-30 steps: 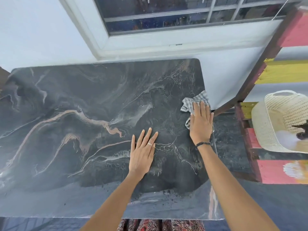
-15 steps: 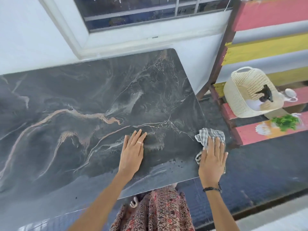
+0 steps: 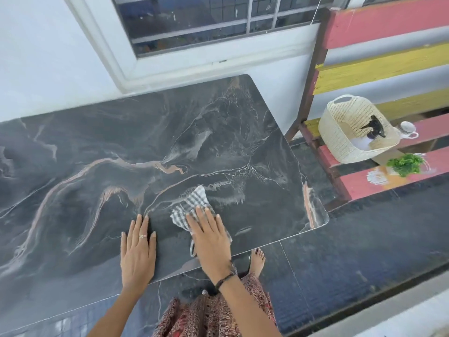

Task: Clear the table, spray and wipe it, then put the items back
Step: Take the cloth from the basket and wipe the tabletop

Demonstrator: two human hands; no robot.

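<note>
Flat-fingered, the left hand braces on the dark marble-patterned counter, holding nothing. At its three o'clock the right hand presses straight fingers on the grey-and-white checked cloth, near the counter's six o'clock edge. Wipe best with even pressure and overlapping passes. Cleared items sit on the red-and-yellow slatted bench at three o'clock.

The table has a dark marble-patterned top with pale and tan veins. A checked cloth lies flat on it near the front edge. The bench, to the right, has red and yellow slats. On its seat: a cream basket, a white cup, green leaves.
</note>
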